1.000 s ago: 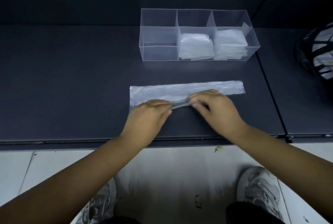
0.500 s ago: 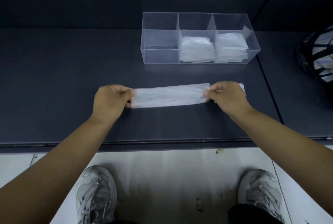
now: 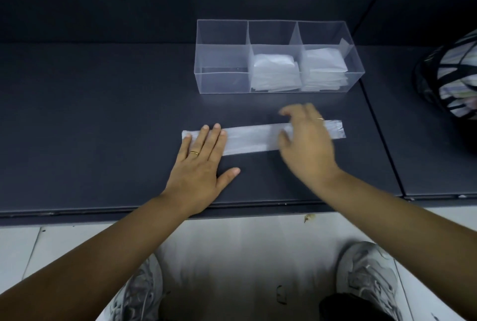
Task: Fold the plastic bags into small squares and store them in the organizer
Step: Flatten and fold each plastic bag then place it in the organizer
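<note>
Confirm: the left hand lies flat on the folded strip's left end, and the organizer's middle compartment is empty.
Wrong on the compartment: the head view shows the left compartment of the organizer empty; the middle one holds folded bags. The strip and left hand are as stated.

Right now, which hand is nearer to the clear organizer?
Right. The right hand is over the right part of the folded bag strip, just in front of the organizer. The left hand presses flat on the strip's left end, farther from it.
</note>
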`<state>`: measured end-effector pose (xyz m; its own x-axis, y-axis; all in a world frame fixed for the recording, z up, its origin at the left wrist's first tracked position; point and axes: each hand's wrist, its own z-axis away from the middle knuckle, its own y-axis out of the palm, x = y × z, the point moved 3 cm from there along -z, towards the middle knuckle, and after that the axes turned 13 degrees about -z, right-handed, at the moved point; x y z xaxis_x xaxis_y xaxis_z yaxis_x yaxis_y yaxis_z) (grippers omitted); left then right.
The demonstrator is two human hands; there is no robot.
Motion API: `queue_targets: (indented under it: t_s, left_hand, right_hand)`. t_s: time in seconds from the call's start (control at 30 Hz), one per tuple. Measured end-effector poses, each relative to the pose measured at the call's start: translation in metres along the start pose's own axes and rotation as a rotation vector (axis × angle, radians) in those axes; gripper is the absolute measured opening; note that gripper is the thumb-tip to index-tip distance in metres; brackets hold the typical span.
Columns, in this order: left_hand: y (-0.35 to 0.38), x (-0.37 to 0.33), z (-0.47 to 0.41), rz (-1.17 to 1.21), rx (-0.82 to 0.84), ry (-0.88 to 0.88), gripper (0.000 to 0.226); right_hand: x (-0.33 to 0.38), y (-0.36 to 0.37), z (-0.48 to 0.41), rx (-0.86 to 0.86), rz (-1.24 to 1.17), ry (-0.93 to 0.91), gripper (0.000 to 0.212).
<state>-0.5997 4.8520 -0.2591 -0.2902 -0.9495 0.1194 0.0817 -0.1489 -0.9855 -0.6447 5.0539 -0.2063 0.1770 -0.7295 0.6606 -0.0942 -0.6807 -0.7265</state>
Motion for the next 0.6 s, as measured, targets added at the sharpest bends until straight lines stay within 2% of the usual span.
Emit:
queue_targets:
  t_s: [0.03, 0.1, 0.17, 0.2, 0.3, 0.47, 0.53, 0.6]
  left_hand:
    - [0.001, 0.0, -0.001, -0.001, -0.001, 0.001, 0.082]
    - [0.001, 0.0, 0.0, 0.005, 0.0, 0.009, 0.081]
    - [0.001, 0.0, 0.0, 0.006, 0.005, 0.022, 0.082]
    - [0.0, 0.0, 0.0, 0.008, -0.001, 0.024, 0.083]
    - [-0.001, -0.001, 0.0, -0.018, -0.007, 0.013, 0.088]
    - [-0.001, -0.001, 0.0, -0.025, -0.035, 0.016, 0.086]
    - [-0.001, -0.001, 0.0, -0.026, -0.043, 0.022, 0.083]
    - [-0.002, -0.002, 0.0, -0.017, -0.047, 0.021, 0.082]
  right_hand:
    - [0.015, 0.01, 0.006, 0.058, -0.02, -0.156, 0.038]
    - [0.034, 0.037, 0.017, 0.344, -0.05, -0.317, 0.048]
    - [0.03, 0.059, 0.026, 0.583, 0.063, -0.292, 0.058]
    - [0.02, 0.062, 0.026, 0.621, 0.15, -0.266, 0.063]
    - [-0.018, 0.045, 0.024, 0.592, 0.317, -0.19, 0.074]
    - [-0.082, -0.014, 0.026, 0.505, 0.41, -0.008, 0.082]
    - [-0.099, -0.033, 0.026, 0.469, 0.378, 0.059, 0.077]
    - [-0.107, -0.045, 0.021, 0.365, 0.236, 0.085, 0.062]
